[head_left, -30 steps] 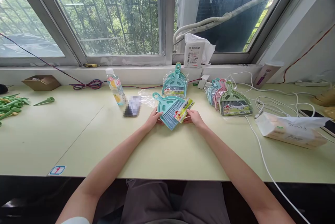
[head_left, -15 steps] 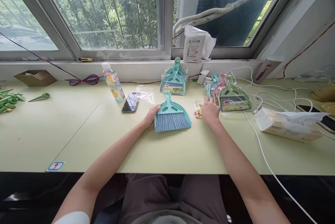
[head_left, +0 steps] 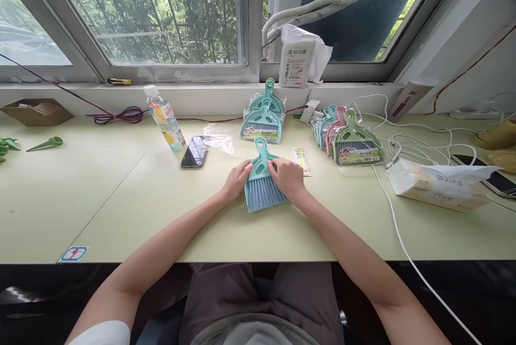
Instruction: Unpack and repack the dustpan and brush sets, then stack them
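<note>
Logged nearest the person: bare front of the table (head_left: 121,216). Just beyond, noted the teal brush and dustpan (head_left: 262,173) between both hands, on or just above the surface (contact unclear), with handle pointing to the window and bristles toward the person. Saw left hand (head_left: 237,179) pinching the left edge, thumb near the handle base, other fingers partly hidden. Saw right hand (head_left: 287,178) closed on the right side, thumb pressed to the brush face below the handle, fingers curled, tips mostly hidden.

Compared with the previous frame: recorded return of right hand from the label card (head_left: 302,162) to the teal brush and dustpan, covering its right edge. Found label card now released, flat on the table, just right of right hand. No clear change noted in left hand's side of the grip.

Farther out, to the left: recorded phone (head_left: 194,152), touching or overlapped by clear wrapper (head_left: 220,139), with bottle (head_left: 166,119) upright nearby. To the right: tissue pack (head_left: 439,186) and row of wrapped teal, pink and green sets (head_left: 355,146). Beyond handle: wrapped teal sets (head_left: 262,119). Farthest, before the window: white packet (head_left: 297,63) on the sill
</note>
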The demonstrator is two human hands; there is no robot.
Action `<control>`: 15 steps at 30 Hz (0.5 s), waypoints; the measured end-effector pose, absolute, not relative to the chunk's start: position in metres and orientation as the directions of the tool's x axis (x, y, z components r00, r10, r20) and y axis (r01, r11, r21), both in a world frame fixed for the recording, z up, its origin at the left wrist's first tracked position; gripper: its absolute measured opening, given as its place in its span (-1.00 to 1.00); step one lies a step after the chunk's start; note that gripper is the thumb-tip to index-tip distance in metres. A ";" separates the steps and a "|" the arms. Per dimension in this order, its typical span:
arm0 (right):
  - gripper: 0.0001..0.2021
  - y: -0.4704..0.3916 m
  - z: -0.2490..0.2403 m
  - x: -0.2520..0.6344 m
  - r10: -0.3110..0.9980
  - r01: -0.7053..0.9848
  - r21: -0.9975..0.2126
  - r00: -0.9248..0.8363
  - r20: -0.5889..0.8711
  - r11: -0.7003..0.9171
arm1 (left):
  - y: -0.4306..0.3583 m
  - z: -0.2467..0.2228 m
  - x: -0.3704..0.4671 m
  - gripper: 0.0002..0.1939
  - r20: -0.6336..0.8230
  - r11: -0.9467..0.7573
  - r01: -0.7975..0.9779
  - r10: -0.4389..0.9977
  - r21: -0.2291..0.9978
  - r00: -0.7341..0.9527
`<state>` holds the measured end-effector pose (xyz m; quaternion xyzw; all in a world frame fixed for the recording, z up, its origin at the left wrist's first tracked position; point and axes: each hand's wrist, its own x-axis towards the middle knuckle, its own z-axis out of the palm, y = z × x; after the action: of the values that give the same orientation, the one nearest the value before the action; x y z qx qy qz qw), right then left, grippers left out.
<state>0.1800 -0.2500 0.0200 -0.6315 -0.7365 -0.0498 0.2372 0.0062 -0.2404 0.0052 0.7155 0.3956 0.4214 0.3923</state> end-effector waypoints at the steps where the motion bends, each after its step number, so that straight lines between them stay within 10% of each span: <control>1: -0.55 -0.250 0.020 0.180 0.915 0.968 -0.193 -0.075 0.395 0.163 | -0.241 0.006 0.007 -0.56 0.289 -0.384 0.242 0.891 0.891 0.351; 5: -0.54 -0.250 0.018 0.181 0.917 0.970 -0.191 -0.065 0.395 0.151 | -0.240 0.006 0.006 -0.55 0.252 -0.347 0.194 0.885 0.918 0.392; 15: -0.53 -0.239 0.015 0.199 0.863 0.570 -0.731 0.073 0.501 0.376 | -0.234 0.020 0.003 -0.50 0.208 -0.318 0.220 0.889 0.922 0.409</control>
<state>0.1990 -0.2392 0.0148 -0.5387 -0.6647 0.1476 0.4962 0.0027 -0.2338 0.0203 0.7161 0.3869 0.3820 0.4376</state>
